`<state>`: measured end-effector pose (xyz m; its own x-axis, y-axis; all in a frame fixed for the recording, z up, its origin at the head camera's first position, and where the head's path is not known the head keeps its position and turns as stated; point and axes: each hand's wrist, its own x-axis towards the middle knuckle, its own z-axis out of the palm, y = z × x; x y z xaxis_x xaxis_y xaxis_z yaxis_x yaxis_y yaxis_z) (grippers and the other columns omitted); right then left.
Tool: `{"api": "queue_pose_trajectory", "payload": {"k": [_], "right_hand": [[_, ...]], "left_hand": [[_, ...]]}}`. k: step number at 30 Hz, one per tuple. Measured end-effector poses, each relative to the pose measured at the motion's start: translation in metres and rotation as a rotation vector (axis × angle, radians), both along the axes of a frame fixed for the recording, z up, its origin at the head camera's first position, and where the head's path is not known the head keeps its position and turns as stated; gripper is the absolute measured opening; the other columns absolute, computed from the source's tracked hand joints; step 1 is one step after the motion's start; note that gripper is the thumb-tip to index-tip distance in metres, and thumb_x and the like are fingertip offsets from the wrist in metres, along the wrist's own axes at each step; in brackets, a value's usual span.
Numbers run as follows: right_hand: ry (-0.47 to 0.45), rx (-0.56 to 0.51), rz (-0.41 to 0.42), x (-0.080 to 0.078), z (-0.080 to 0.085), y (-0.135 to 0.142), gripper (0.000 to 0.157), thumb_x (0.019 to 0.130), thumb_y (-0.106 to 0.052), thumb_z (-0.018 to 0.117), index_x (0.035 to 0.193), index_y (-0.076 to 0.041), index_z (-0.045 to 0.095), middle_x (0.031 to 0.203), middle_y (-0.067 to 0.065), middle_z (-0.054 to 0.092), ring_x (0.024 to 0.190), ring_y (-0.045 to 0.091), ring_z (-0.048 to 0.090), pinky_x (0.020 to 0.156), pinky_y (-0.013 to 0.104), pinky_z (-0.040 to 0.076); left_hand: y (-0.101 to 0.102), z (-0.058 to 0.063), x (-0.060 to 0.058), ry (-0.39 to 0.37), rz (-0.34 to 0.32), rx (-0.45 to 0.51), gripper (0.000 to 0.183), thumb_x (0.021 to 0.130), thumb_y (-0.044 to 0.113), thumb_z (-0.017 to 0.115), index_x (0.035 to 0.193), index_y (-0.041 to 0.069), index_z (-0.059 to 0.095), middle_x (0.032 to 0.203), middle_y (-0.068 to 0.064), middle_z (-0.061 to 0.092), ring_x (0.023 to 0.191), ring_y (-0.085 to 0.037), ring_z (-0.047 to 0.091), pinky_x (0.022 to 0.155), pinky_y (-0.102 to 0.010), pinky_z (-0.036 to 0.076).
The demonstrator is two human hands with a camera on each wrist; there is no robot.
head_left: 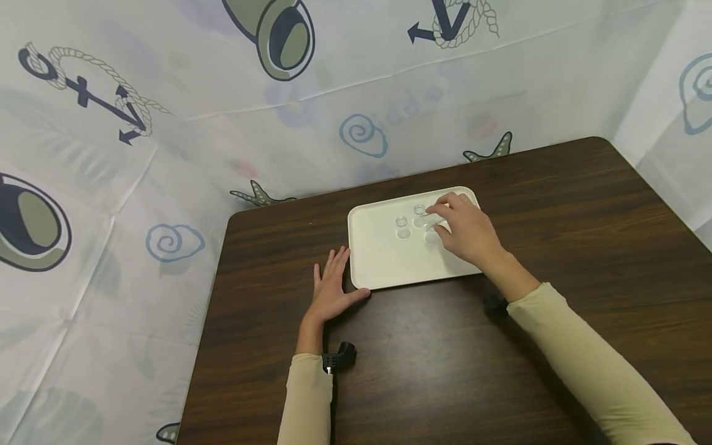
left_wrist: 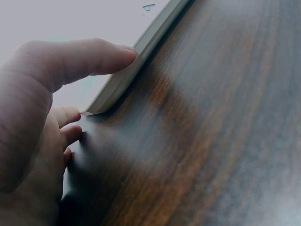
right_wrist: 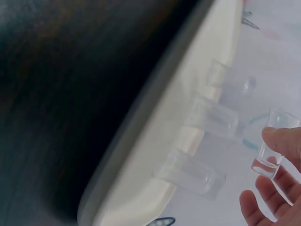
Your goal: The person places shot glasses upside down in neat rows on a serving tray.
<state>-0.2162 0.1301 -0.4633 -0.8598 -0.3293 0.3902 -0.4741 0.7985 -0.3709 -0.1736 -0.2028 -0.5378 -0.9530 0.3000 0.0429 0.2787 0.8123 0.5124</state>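
Note:
A small clear cup, like a shot glass [right_wrist: 266, 165], is pinched between the thumb and fingers of my right hand [head_left: 470, 232] above the right part of a cream tray [head_left: 384, 266]. It is held at a tilt. On the tray, three similar clear cups stand close together: one [right_wrist: 190, 174], a middle one [right_wrist: 214, 115] and another [right_wrist: 230, 75]. Their wider ends seem to face down. My left hand [head_left: 329, 295] lies at the tray's near left corner, fingers spread along the left side. Its thumb touches the tray's front edge.
The tray lies on a dark wood-grain table [head_left: 411, 364], near its far edge. A patterned white cloth [head_left: 311, 136] hangs behind and to the left. A black wrist camera [head_left: 340, 356] sits on the left wrist.

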Motion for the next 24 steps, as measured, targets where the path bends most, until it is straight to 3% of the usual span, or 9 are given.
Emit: {"api": "queue_pose_trajectory", "payload": {"k": [9, 16, 24], "right_hand": [[0.185, 0.176, 0.134, -0.001, -0.015, -0.016, 0.029, 0.086, -0.002, 0.069, 0.114, -0.009, 0.069, 0.11, 0.012, 0.058, 0.092, 0.032, 0.052, 0.062, 0.04, 0.045], [0.256, 0.291, 0.196, -0.001, -0.019, -0.024, 0.029, 0.086, 0.007, 0.062, 0.111, -0.007, 0.067, 0.109, 0.012, 0.057, 0.094, 0.032, 0.053, 0.067, 0.041, 0.043], [0.331, 0.428, 0.243, -0.002, -0.026, -0.029, 0.027, 0.078, 0.002, 0.073, 0.102, -0.006, 0.063, 0.11, 0.011, 0.052, 0.096, 0.031, 0.049, 0.074, 0.043, 0.042]], "left_hand": [[0.001, 0.001, 0.0, 0.004, -0.006, 0.008, 0.103, 0.079, 0.056, 0.073, 0.158, 0.014, 0.022, 0.162, -0.007, 0.021, 0.149, -0.032, 0.01, 0.111, -0.066, -0.003], [0.001, 0.001, 0.0, -0.005, 0.001, 0.011, 0.102, 0.079, 0.058, 0.072, 0.158, 0.016, 0.022, 0.162, -0.005, 0.021, 0.15, -0.029, 0.009, 0.112, -0.063, -0.004], [0.001, 0.002, 0.0, -0.01, 0.008, 0.0, 0.102, 0.079, 0.057, 0.072, 0.158, 0.015, 0.022, 0.162, -0.005, 0.02, 0.15, -0.029, 0.009, 0.112, -0.062, -0.004]]}}
